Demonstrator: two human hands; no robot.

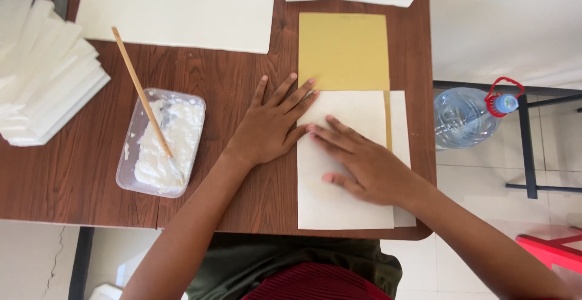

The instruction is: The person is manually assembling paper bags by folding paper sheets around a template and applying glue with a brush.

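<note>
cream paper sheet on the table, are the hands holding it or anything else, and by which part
Nothing is gripped. Both hands lie flat: the right hand presses the middle of the cream paper sheet, and the left hand rests at its upper left edge, partly on the table.

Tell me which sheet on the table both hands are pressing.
The cream sheet at the near edge, below the mustard-yellow card. Left hand and right hand lie flat on it; the other sheets lie untouched.

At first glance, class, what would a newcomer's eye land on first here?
Two bare hands: the left hand and right hand press flat on a cream paper sheet lying over a mustard-yellow card on the brown table. To their left sits a clear tub of white paste with a wooden stick in it.
</note>
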